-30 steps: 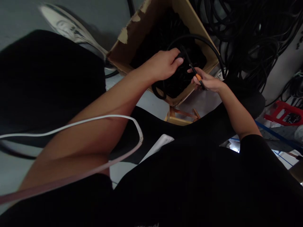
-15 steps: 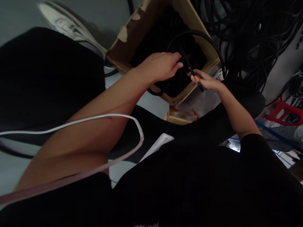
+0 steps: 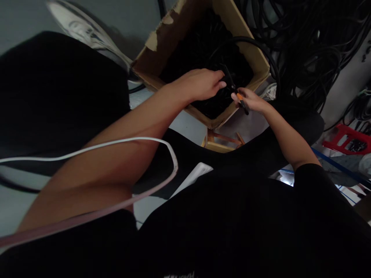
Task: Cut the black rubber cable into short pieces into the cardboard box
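Note:
My right hand [image 3: 249,100] is closed round a pair of scissors [image 3: 240,99] with black and orange handles, its dark blades pointing up and left over the box. Just left of the blades, my left hand [image 3: 207,83] has thumb and fingers pinched together. A long black strip [image 3: 246,39] arcs over the box from the right and drops behind my left hand; it appears to be gripped there, though the dark background hides the pinch point. Below both hands stands an open cardboard box [image 3: 240,23] with a torn rim, holding many short black pieces [image 3: 203,42].
Coils of black strip [image 3: 304,50] hang or lie at the upper right. Under the box is a wooden stool [image 3: 220,146]. A red plastic stool [image 3: 344,139] stands at the right. Across my left arm runs a white cable [image 3: 116,143]. A pale shoe [image 3: 84,33] shows upper left.
Both hands have shifted slightly down. The scissors' blades look closer together, and the loop of black strip below my left wrist no longer shows.

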Action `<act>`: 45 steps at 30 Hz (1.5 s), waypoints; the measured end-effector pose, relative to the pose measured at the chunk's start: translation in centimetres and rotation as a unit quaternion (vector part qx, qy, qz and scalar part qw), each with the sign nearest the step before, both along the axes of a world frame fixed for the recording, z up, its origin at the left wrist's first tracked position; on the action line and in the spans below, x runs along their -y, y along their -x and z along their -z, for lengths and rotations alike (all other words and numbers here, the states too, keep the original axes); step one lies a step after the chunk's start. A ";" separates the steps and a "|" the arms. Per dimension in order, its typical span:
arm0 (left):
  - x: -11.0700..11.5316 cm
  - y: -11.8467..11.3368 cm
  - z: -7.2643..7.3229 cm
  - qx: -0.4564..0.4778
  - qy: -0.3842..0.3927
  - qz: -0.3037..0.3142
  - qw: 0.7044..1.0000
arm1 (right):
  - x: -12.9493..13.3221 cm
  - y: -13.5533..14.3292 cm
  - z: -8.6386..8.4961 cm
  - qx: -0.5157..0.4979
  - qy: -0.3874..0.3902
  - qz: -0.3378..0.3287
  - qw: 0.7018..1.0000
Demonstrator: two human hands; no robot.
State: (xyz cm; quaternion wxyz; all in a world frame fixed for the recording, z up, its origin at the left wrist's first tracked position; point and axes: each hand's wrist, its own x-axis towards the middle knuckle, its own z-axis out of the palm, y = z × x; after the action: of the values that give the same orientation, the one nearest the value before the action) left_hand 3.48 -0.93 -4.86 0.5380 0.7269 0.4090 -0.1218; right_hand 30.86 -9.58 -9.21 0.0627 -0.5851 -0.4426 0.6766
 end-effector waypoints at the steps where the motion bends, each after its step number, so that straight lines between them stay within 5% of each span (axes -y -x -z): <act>1: 0.0 -0.1 -0.3 -0.013 -0.008 0.008 1.000 | 0.0 0.3 -0.4 -0.002 0.011 0.018 1.000; 9: -0.2 -0.7 -2.0 -0.067 -0.038 0.034 0.996 | -0.3 1.9 -2.0 0.008 0.063 0.116 0.991; 19: -0.7 0.3 -0.3 -0.058 -0.032 -0.028 0.997 | -1.7 2.5 -4.6 0.051 0.106 0.161 0.980; 27: -0.6 0.0 -0.2 -0.091 -0.018 -0.008 0.996 | -1.2 2.1 -4.2 0.061 0.155 0.166 0.972; 37: -0.2 0.3 2.2 -0.046 -0.018 -0.040 0.998 | -1.0 2.2 -3.8 0.013 0.188 0.167 0.968; 45: 0.1 -0.4 1.6 0.004 0.023 -0.028 0.999 | -1.2 2.1 -4.1 0.026 0.153 0.188 0.970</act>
State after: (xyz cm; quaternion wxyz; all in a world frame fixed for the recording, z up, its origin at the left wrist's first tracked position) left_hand 3.93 -1.05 -6.41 0.5595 0.7034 0.4237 -0.1131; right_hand 28.72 -8.33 -5.08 0.0873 -0.6779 -0.2169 0.6970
